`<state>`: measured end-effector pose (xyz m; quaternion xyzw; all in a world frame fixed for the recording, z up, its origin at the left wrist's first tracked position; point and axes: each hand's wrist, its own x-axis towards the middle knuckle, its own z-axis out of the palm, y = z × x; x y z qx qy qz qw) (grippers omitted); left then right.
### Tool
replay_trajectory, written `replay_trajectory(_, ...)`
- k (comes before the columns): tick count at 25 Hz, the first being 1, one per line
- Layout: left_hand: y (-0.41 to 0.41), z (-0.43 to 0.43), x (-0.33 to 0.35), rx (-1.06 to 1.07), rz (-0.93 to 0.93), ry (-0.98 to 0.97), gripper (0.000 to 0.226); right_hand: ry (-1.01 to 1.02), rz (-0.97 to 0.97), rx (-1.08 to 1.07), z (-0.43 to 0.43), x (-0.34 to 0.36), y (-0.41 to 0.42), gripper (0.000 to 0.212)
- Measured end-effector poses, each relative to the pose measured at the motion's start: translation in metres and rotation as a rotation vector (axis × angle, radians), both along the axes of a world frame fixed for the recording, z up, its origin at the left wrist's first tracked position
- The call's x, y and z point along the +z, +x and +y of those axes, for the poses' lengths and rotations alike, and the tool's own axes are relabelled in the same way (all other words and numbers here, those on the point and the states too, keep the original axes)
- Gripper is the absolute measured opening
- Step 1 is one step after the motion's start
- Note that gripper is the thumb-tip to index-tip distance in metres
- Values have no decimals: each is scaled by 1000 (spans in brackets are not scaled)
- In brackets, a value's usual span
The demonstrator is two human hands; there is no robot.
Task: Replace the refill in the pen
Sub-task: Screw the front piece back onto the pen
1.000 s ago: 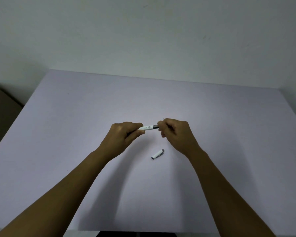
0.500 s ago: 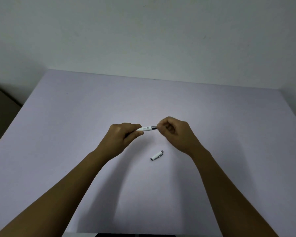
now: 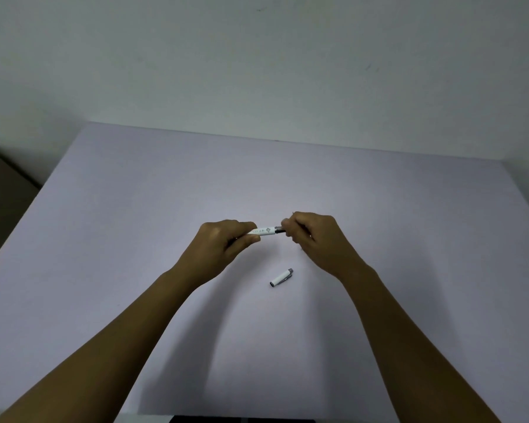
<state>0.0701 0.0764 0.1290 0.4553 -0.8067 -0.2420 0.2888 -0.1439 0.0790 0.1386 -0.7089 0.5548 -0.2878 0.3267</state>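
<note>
Head view: nearest, the pen cap point(image 3: 281, 277) lies on the tabletop point(image 3: 104, 239). Above it, left hand point(image 3: 223, 244) fingers clamp the white pen point(image 3: 264, 231) barrel; right hand point(image 3: 313, 239) fingers pinch its dark tip section. Twist steadily, keeping the barrel level so nothing drops out.

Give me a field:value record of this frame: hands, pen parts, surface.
left hand: gripping the white pen barrel, held roughly level above the table
right hand: fingers pinched on the dark metal end of the barrel
pen cap: white with a grey tip, lying on the table, apart from both hands
table: pale lilac top
refill: not visible
</note>
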Motion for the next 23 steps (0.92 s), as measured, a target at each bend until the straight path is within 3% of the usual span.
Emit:
replay_trajectory(4,2,0,0,-14,-19,-9,29,-68,-25,51,1,-2,-1,15)
replay_trajectory(8,4,1,-1,-16,-28,-37,28,-54,58,23,1,-6,5,29)
replay_trajectory(13,6,3,0,-12,-15,-29,27,-120,-54,73,8,-6,5,12)
replay_trajectory(18,6,8,-2,-10,-35,-59,30,-2,41,11,4,-5,7,31)
replay_trajectory(23,8,6,2,6,-21,-59,29,-128,-8,76,7,-3,4,12)
